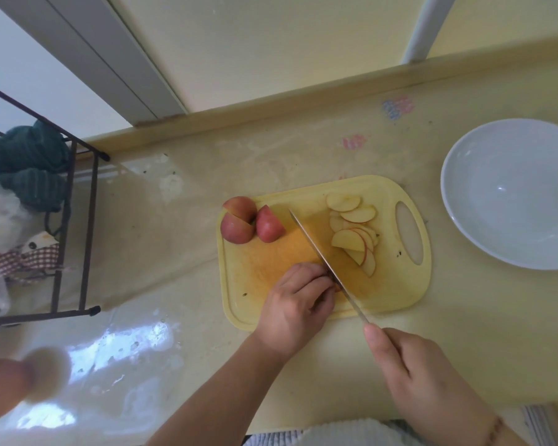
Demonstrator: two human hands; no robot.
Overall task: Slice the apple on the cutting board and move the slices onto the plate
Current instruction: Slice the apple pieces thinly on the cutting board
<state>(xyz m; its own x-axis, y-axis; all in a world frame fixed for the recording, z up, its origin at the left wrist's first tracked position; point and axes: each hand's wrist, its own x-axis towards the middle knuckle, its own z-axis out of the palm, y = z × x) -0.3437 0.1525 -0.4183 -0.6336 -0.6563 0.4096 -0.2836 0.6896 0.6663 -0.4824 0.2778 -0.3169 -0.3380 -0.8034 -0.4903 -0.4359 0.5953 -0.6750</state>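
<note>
One yellow cutting board (397,294) on the tabletop (181,239). Three unsliced apple wedges (239,225) at the board's far left corner, two touching, the third just beside them. A fan of roughly eight to ten thin apple slices (355,233) lies near the board's handle hole; overlap makes the count uncertain. One knife (322,255) runs diagonally across the board. Right hand (422,378) grips its handle, which the fingers hide. Left hand (298,304) is curled over a piece at the board's near edge, against the blade; that piece is almost wholly covered. One white plate (464,220) sits right of the board, cut off by the frame. A black wire rack (87,239) stands well left of the board, holding a green cloth (26,162).
</note>
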